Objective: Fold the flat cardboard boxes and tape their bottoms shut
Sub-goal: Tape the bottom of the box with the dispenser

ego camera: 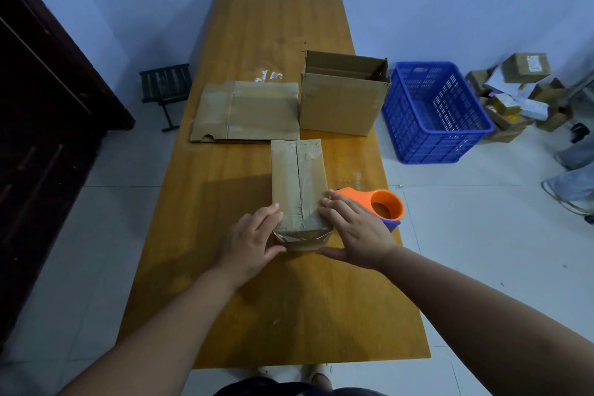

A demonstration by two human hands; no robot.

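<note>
A small folded cardboard box (297, 177) stands on the wooden table (257, 42) with its taped flaps facing up; clear tape runs along the centre seam and over the near edge. My left hand (249, 243) holds the box's near left corner, fingers on top and thumb on the near side. My right hand (353, 230) lies with straight fingers on the near right corner, thumb along the box's near side. An orange tape dispenser (382, 204) lies just right of the box, partly behind my right hand. A flat cardboard box (250, 111) lies farther back on the left.
A larger open cardboard box (342, 103) stands upright at the back right of the table. A blue plastic crate (434, 109) sits on the floor to the right, with a pile of parcels (517, 90) beyond it. A small black stool (165, 87) stands left of the table.
</note>
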